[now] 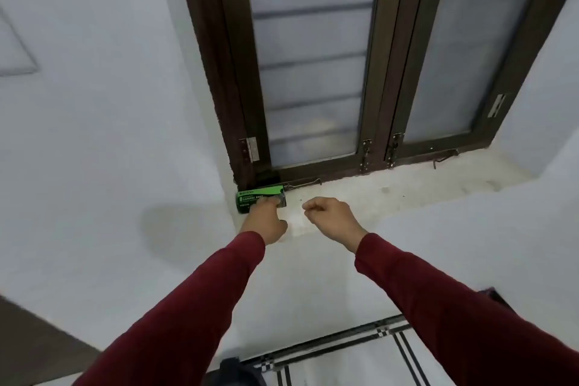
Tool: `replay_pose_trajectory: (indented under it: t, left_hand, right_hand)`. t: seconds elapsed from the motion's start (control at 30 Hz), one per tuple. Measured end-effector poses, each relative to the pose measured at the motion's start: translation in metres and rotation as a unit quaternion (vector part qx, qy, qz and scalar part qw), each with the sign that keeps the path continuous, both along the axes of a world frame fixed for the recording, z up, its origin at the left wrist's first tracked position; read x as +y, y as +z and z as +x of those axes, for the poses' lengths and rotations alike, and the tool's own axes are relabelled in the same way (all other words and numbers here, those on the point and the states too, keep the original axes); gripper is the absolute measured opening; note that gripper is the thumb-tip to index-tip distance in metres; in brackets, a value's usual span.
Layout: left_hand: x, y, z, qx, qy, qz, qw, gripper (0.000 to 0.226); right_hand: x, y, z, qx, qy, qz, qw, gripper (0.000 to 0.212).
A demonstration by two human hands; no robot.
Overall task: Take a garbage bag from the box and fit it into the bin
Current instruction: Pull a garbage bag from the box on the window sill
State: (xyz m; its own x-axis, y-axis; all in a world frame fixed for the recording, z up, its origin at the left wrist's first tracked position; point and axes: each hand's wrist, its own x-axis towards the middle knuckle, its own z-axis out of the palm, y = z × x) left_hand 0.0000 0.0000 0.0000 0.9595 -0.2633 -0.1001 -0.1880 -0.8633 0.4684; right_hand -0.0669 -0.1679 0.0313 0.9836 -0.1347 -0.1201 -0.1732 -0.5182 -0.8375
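Note:
A green and black garbage bag box [250, 196] lies on the white window sill [391, 194], pushed into the sill's left corner against the wall. My left hand [266, 219] reaches to it, with the fingertips on the box's right end. Whether the fingers grip the box or only touch it is unclear. My right hand [332, 216] hovers just right of the box with its fingers curled and nothing in them. Both arms wear dark red sleeves. No bin is clearly in view.
A brown-framed window [313, 72] with frosted panes stands behind the sill, with hinges and latch hooks along its bottom. White walls flank it. Below is a tiled floor [360, 360] with black border stripes, and a dark object [235, 371] at the bottom edge.

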Motion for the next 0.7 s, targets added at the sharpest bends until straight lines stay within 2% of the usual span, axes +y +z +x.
replay_pose_trajectory:
  t: [0.23, 0.4, 0.47, 0.57, 0.7]
  left_hand:
    - [-0.014, -0.025, 0.081, -0.040, -0.007, 0.153, 0.987, 0.079]
    - [-0.013, -0.035, 0.101, -0.041, 0.014, 0.210, 0.977, 0.068]
    - [-0.010, -0.037, 0.103, -0.046, 0.013, 0.188, 0.981, 0.066]
    - [-0.009, -0.037, 0.097, -0.047, 0.017, 0.086, 0.995, 0.066]
    - [-0.012, -0.040, 0.089, -0.040, 0.043, -0.067, 0.996, 0.060]
  right_hand:
    - [-0.006, -0.027, 0.077, 0.047, -0.029, 0.038, 0.998, 0.028]
    - [-0.009, -0.043, 0.113, 0.058, -0.032, 0.055, 0.996, 0.032]
    - [-0.009, -0.044, 0.123, 0.052, -0.008, 0.036, 0.998, 0.039]
    - [-0.014, -0.045, 0.131, 0.032, 0.044, 0.026, 0.998, 0.053]
    - [-0.025, -0.035, 0.134, 0.032, 0.013, 0.159, 0.987, 0.043]
